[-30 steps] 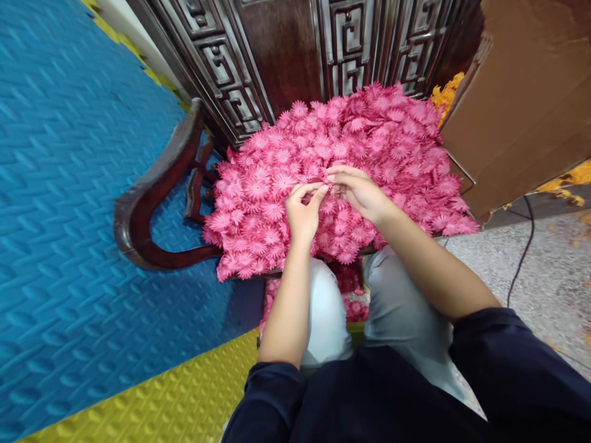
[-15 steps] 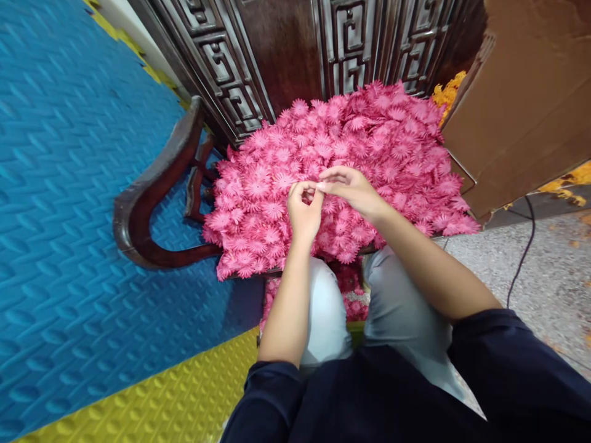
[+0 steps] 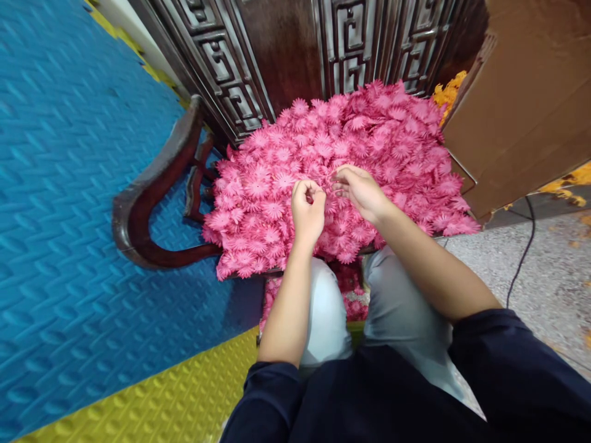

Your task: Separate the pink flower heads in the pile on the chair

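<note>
Heaped in front of me is a pile of pink artificial flower heads (image 3: 272,212) with thin pointed petals. Over the middle of the pile, my left hand (image 3: 308,212) has thumb and index finger pinched together in a ring. Whatever sits in that pinch is too small to make out. A short gap to its right, my right hand (image 3: 362,192) hovers with its fingers curled inward towards the thumb. Its fingertips are against pink flowers in the background, so anything held there cannot be told apart.
The pile lies on a dark wooden seat with a carved back (image 3: 290,55) and a curved armrest (image 3: 133,209). A cardboard box (image 3: 530,92) stands at right, with orange flowers (image 3: 447,95) beside it. A black cable (image 3: 526,258) runs down onto the speckled floor. Blue mats (image 3: 69,246) cover the left.
My hands, whose fingertips met before, have parted. The right hand has shifted slightly right and its fingers have curled in. The left has moved a little to the right, still pinched.
</note>
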{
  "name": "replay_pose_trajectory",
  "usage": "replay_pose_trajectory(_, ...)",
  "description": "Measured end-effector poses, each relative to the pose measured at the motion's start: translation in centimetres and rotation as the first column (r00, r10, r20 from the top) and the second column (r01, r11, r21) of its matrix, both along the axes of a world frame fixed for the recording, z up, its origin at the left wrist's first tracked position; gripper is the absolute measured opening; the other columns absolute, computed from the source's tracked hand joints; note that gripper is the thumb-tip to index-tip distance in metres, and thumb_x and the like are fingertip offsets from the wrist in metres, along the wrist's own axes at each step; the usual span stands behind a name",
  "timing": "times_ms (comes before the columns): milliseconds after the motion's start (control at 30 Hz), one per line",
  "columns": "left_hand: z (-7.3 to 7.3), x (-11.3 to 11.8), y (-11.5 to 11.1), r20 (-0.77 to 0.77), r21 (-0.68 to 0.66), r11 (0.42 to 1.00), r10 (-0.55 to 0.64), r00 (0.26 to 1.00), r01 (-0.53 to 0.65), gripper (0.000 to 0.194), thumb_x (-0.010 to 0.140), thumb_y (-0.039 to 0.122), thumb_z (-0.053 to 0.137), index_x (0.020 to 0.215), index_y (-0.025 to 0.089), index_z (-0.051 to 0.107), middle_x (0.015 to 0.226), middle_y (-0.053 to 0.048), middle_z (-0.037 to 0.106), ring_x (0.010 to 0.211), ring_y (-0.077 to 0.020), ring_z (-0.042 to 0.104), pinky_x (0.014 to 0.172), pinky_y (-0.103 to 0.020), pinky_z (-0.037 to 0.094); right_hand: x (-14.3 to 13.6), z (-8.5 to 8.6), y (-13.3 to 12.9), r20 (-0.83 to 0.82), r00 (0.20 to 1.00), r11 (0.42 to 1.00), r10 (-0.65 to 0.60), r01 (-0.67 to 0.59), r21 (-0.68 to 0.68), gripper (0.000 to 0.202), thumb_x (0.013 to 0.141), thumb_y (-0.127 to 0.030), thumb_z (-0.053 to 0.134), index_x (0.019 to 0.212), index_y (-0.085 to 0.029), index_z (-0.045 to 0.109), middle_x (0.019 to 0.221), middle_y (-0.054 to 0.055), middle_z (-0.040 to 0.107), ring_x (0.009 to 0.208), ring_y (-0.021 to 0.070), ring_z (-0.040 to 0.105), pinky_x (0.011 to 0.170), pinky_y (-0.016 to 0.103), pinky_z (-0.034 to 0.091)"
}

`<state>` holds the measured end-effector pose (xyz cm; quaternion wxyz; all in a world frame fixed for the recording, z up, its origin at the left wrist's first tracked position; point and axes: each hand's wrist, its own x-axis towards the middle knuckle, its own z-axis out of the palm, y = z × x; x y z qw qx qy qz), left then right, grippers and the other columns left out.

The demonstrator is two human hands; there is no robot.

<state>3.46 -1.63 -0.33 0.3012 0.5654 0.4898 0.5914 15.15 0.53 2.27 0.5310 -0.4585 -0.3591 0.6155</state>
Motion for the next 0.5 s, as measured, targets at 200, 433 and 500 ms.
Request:
replay_pose_trajectory(200, -0.2, 0.2, 0.0, 0.009, 0.059, 0.998, 0.035, 0.999, -0.036, 0.014, 0.075, 0.009, 0.047, 0.067, 0.02, 0.043, 0.072, 0.0, 0.044, 0.071, -0.0119, 0.043, 0.071, -0.025, 0.036, -1.5, 0.0, -0.6, -0.056, 0.993, 0.994, -0.107, 0.106, -0.03, 0.01, 0.077, -0.012, 0.05, 0.07, -0.018, 0.052, 0.068, -0.005, 0.054, 0.057, 0.0038, 0.049, 0.057, 0.017, 0.037)
replay_pose_trajectory(433, -0.1, -0.5, 0.0, 0.25, 0.05, 0.977, 0.189, 0.95, -0.207, 0.006, 0.084, 0.023, 0.041, 0.079, 0.022, 0.039, 0.076, 0.0, 0.045, 0.07, -0.0116, 0.047, 0.072, -0.024, 0.043, 1.7, -1.3, 2.5, -0.047, 0.918, 0.915, -0.394, 0.388, -0.107, 0.013, 0.08, -0.023, 0.05, 0.071, -0.022, 0.039, 0.068, -0.003, 0.045, 0.058, 0.0075, 0.048, 0.052, 0.02, 0.033)
replay_pose_trajectory(500, 0.1, -1.8, 0.6, 0.26, 0.043, 0.925, 0.354, 0.898, -0.377, 0.007, 0.085, 0.026, 0.044, 0.082, 0.022, 0.039, 0.08, -0.001, 0.046, 0.074, -0.012, 0.049, 0.075, -0.024, 0.044, 2.5, -1.2, 2.6, -0.044, 0.931, 0.926, -0.363, 0.354, -0.133, 0.009, 0.077, -0.021, 0.051, 0.072, -0.021, 0.044, 0.07, -0.003, 0.048, 0.057, 0.0067, 0.047, 0.051, 0.021, 0.031)
